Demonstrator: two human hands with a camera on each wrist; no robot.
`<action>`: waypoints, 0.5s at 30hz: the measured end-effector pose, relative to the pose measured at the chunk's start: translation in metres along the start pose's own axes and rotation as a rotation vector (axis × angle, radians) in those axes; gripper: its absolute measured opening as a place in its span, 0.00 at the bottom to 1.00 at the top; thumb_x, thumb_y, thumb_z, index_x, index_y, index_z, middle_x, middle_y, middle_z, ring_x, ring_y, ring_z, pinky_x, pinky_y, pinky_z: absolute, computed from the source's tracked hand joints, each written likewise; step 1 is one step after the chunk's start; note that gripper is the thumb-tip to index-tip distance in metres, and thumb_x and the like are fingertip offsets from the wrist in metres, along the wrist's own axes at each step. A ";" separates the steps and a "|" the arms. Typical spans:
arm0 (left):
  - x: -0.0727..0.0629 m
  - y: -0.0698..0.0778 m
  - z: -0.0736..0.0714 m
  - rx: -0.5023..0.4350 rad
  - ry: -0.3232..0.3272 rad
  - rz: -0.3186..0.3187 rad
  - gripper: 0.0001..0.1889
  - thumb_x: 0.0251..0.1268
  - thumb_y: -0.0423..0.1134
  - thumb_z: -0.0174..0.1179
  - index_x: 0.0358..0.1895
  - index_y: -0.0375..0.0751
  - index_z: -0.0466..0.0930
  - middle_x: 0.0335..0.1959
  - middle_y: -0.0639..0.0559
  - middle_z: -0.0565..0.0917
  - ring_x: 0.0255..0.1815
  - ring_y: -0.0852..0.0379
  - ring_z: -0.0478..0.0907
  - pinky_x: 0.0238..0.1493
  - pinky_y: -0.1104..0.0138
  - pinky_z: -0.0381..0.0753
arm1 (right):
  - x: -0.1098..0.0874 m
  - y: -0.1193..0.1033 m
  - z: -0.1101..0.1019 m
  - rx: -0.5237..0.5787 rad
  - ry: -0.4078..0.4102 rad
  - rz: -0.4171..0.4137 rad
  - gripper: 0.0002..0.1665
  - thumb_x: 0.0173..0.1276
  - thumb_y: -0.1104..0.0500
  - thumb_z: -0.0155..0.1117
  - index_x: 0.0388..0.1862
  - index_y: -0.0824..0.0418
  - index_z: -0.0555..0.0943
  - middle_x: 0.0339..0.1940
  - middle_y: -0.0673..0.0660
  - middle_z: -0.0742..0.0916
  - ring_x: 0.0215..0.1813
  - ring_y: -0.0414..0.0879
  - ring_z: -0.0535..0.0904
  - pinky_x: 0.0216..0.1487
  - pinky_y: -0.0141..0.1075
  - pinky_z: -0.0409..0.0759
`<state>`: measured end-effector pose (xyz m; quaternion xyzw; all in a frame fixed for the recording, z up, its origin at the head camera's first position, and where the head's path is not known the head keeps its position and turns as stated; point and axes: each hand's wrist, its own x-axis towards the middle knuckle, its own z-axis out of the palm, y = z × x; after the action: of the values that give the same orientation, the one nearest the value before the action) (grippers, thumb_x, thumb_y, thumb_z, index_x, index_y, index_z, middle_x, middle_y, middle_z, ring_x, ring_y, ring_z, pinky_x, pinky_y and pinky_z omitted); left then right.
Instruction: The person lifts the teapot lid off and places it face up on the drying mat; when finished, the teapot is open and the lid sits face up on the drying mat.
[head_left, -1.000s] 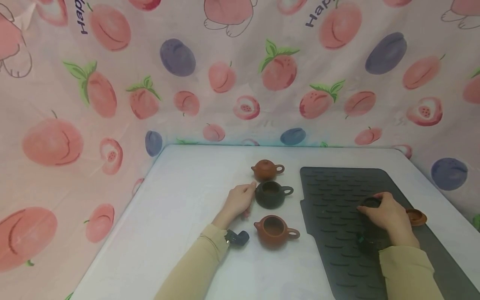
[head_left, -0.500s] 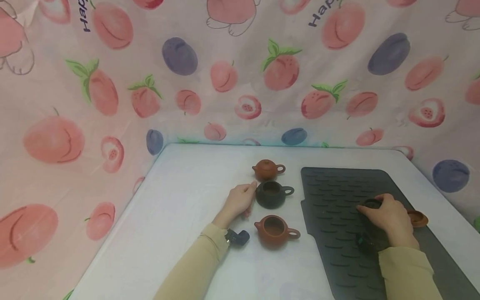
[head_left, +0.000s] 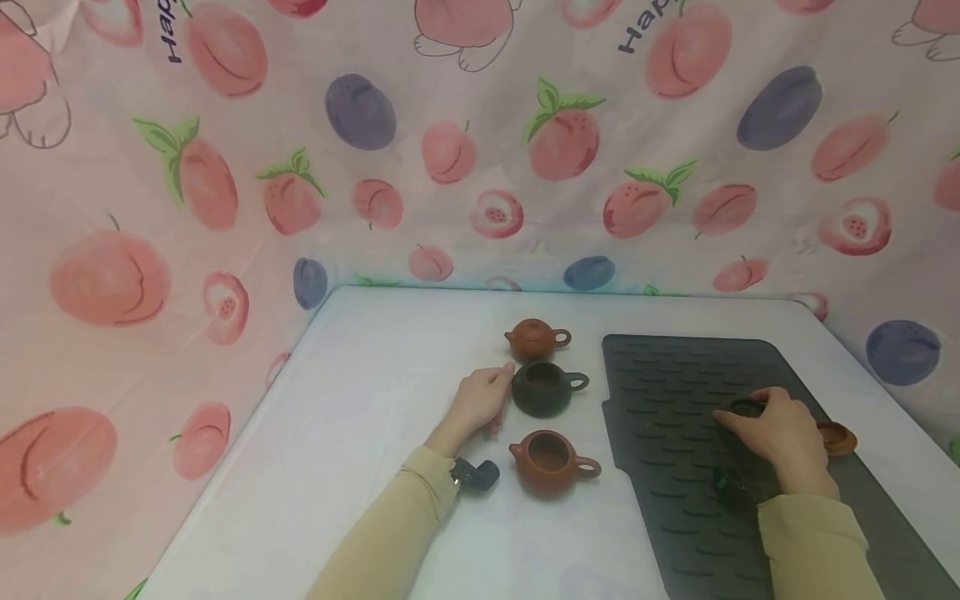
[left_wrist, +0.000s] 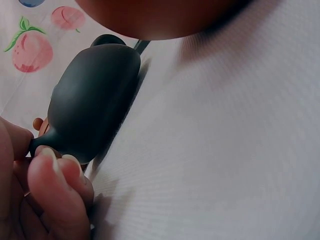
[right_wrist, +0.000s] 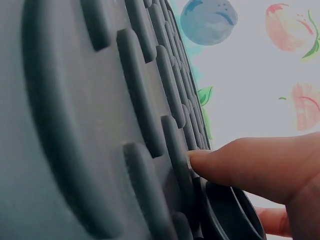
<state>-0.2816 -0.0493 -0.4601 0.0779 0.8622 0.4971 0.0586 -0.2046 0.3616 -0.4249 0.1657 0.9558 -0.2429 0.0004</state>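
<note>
My left hand (head_left: 480, 398) is at the spout of the dark, lidless teapot (head_left: 542, 390). In the left wrist view the fingertips (left_wrist: 55, 185) pinch that spout, and the teapot's body (left_wrist: 95, 95) stands upright on the table. On the black ridged mat, my right hand (head_left: 780, 429) holds a small dark round lid (head_left: 746, 407) between thumb and fingers. The right wrist view has the thumb (right_wrist: 225, 160) at the edge of this lid (right_wrist: 230, 210), whose hollow side shows, low against the mat. My palm hides part of it in the head view.
A reddish-brown teapot without a lid (head_left: 547, 467) stands nearer me, and a smaller lidded brown teapot (head_left: 532, 340) farther back. Beside my right hand a brown lid (head_left: 836, 437) lies on the black mat (head_left: 675, 375). Fruit-print cloth (head_left: 450, 108) surrounds the white table (head_left: 360, 375).
The view has shifted very slightly. Both hands keep their places, the left at the dark teapot's spout and the right at the dark lid.
</note>
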 end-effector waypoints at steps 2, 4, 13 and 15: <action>0.000 0.000 0.000 -0.002 -0.002 -0.002 0.30 0.82 0.60 0.42 0.23 0.43 0.71 0.06 0.50 0.73 0.05 0.56 0.73 0.12 0.66 0.68 | 0.001 0.001 0.001 0.001 0.003 -0.005 0.55 0.66 0.35 0.68 0.68 0.79 0.61 0.60 0.87 0.68 0.57 0.83 0.68 0.47 0.70 0.73; -0.001 0.000 0.000 -0.003 -0.003 -0.003 0.30 0.82 0.60 0.42 0.23 0.43 0.71 0.06 0.50 0.73 0.05 0.56 0.72 0.12 0.66 0.69 | 0.001 0.001 0.001 0.002 0.009 -0.009 0.55 0.66 0.35 0.68 0.68 0.79 0.61 0.60 0.87 0.68 0.57 0.83 0.69 0.47 0.70 0.73; -0.001 0.001 0.000 -0.018 -0.009 -0.014 0.30 0.82 0.61 0.42 0.24 0.43 0.72 0.07 0.50 0.73 0.06 0.57 0.72 0.12 0.67 0.68 | 0.001 0.001 0.002 0.003 0.019 0.001 0.55 0.66 0.34 0.68 0.68 0.78 0.62 0.61 0.87 0.67 0.58 0.83 0.68 0.48 0.71 0.73; -0.001 0.001 -0.001 -0.021 -0.011 -0.014 0.30 0.82 0.61 0.42 0.24 0.43 0.72 0.07 0.50 0.74 0.06 0.57 0.72 0.11 0.67 0.68 | 0.001 0.001 0.001 0.000 0.021 -0.001 0.55 0.66 0.34 0.68 0.68 0.78 0.62 0.61 0.87 0.68 0.58 0.83 0.68 0.47 0.70 0.73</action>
<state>-0.2807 -0.0497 -0.4592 0.0742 0.8572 0.5051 0.0676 -0.2054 0.3622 -0.4268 0.1679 0.9558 -0.2412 -0.0098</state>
